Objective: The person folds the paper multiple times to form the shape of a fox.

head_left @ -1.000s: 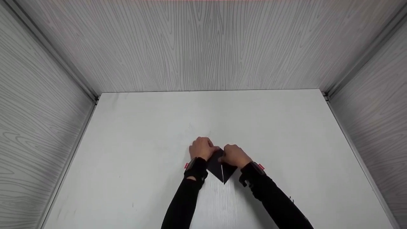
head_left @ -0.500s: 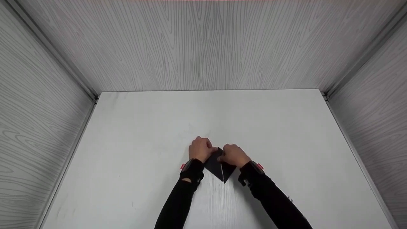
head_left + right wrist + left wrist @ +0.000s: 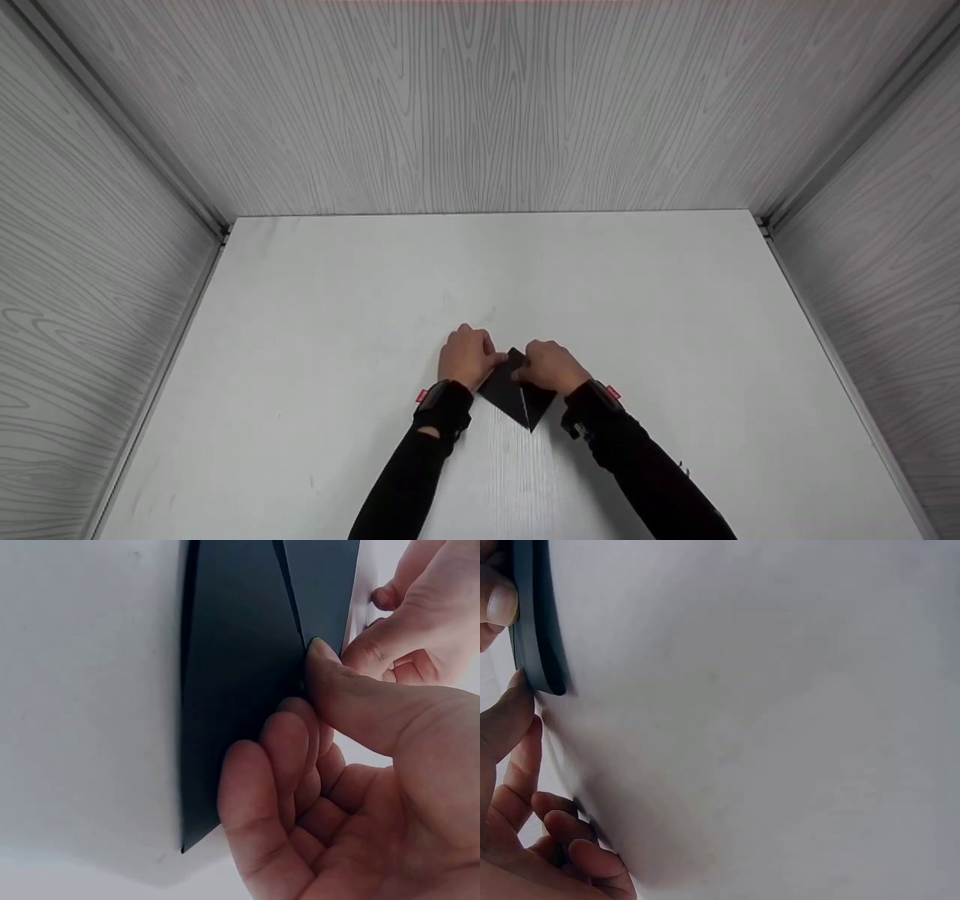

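A piece of black folded paper (image 3: 502,391), kite-shaped with a seam running down to its near point, lies on the white table. My left hand (image 3: 465,358) is at its upper left edge, fingers curled, thumb and index tip pinching the border. Across the upper right part sits my right hand (image 3: 555,367). In the right wrist view, the right thumb (image 3: 322,656) presses at the seam while the other fingers curl against the right flap. The left wrist view catches the paper (image 3: 532,622) edge-on, with slightly raised layers. Part of the right flap is hidden under my right hand.
The white tabletop (image 3: 337,300) spreads around the paper. Grey wood-grain panels stand at the back (image 3: 480,112), on the left (image 3: 97,285) and on the right (image 3: 877,255).
My left hand has slid a little left and toward me along the paper's upper left edge, uncovering more of the far corner. My right hand has stayed nearly still.
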A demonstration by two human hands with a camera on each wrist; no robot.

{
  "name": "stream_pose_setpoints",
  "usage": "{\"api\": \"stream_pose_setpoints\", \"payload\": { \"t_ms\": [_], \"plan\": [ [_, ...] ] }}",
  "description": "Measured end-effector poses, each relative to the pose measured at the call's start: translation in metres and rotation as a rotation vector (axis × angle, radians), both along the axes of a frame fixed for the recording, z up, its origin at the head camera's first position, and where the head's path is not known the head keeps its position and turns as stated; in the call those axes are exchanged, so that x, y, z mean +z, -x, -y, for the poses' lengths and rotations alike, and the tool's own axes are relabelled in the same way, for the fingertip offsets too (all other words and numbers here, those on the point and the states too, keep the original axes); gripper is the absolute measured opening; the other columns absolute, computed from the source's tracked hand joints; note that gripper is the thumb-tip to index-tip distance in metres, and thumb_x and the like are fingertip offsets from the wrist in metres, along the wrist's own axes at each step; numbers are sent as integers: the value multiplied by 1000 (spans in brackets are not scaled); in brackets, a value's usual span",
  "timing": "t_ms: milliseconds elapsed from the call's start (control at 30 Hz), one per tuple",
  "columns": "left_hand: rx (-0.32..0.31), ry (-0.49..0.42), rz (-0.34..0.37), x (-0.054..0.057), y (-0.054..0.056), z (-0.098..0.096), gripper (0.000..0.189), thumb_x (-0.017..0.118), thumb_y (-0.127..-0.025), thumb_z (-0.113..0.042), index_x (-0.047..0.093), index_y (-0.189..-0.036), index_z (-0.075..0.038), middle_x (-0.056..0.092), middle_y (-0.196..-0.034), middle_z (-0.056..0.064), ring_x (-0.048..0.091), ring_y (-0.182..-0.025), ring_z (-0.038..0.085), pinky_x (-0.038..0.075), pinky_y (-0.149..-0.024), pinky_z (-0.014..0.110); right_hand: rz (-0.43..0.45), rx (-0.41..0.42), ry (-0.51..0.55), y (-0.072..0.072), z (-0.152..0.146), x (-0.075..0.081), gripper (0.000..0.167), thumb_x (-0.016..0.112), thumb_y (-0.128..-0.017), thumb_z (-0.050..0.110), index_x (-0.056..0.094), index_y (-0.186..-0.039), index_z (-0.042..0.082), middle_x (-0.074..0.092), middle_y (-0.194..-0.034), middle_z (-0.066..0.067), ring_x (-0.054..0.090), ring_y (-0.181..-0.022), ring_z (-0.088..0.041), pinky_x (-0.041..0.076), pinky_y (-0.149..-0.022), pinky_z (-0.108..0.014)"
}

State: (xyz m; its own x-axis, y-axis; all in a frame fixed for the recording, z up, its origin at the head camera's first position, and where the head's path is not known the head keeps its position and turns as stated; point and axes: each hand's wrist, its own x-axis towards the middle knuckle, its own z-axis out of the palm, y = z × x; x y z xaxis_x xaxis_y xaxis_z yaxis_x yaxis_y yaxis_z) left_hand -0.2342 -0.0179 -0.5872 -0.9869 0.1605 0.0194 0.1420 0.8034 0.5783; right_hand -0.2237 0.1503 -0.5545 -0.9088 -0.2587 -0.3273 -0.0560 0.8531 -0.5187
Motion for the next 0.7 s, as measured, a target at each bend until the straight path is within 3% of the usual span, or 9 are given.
{"api": "stream_pose_setpoints", "payload": {
  "t_ms": [233, 700],
  "plan": [
    [-10, 44, 1, 1, -6, 9, 29, 89, -83, -30, 69, -72, -11, 54, -81, 5, 57, -78, 25, 51, -69, 39, -1, 23, 12, -1, 0, -1, 31, 78, -92, 19, 59, -69, 8, 49, -62, 4, 44, -57, -14, 35, -56, -28],
    [-46, 75, -39, -6, -16, 23, 36, 88, -83, -35, 63, -69, -12, 49, -80, 4, 53, -78, 25, 47, -68, 41, 4, 12, -16, 0, -1, -1, 23, 78, -92, 22, 70, -82, 3, 58, -71, 1, 49, -63, -15, 40, -61, -30]
  ]
}}
